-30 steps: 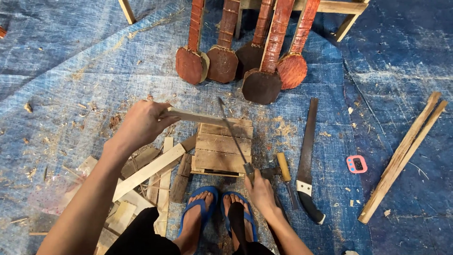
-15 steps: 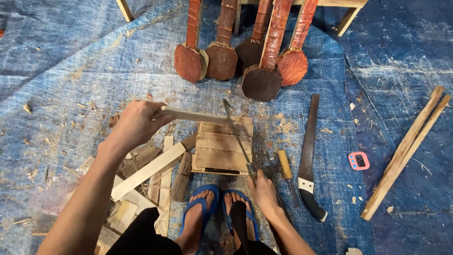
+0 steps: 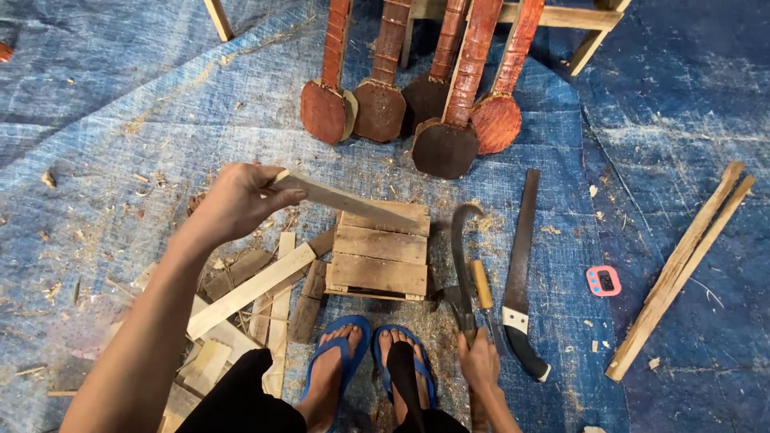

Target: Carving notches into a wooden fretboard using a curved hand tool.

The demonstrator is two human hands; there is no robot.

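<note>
My left hand (image 3: pixel 239 200) grips one end of a thin wooden slat (image 3: pixel 353 202). The slat's other end rests on the top edge of a small block of nailed boards (image 3: pixel 381 255) in front of my feet. My right hand (image 3: pixel 480 362) is low by my right foot, closed around the handle of a curved dark blade (image 3: pixel 459 240). That blade lies along the blue tarp (image 3: pixel 120 96) just right of the block, its hooked tip pointing away from me.
A hand saw (image 3: pixel 521 256) and a yellow-handled tool (image 3: pixel 481 285) lie right of the blade. Several red-brown carved pieces (image 3: pixel 449 136) with round bodies lean at the top. Offcuts (image 3: pixel 249 293) pile at my left, long sticks (image 3: pixel 682 269) and a small pink object (image 3: pixel 603 281) at right.
The curved blade was held over the block beside the slat; it has swung right and down onto the tarp. My left hand still holds the slat in place.
</note>
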